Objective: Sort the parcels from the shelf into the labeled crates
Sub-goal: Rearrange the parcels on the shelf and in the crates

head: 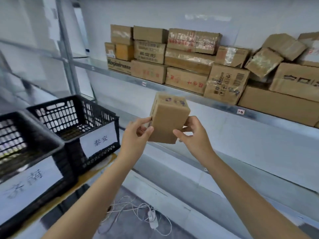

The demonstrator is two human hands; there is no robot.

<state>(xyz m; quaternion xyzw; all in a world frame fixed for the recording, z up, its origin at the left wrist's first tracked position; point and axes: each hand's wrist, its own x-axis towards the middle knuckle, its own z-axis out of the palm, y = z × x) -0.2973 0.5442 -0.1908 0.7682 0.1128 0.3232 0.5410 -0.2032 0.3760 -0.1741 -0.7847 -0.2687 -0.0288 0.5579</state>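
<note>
A single wide-angle view from the person's head looks forward and slightly down. Both forearms run in from the bottom edge to the left hand (136, 133) and right hand (195, 135), close at mid-frame, holding a small cardboard parcel (170, 121). The metal shelf (224, 106) of stacked boxes lies just beyond, slanting down to the right. A labelled black crate (72, 111) and a nearer black crate (25, 140) fill the lower left; a white cable (138, 209) on the floor shows below
</note>
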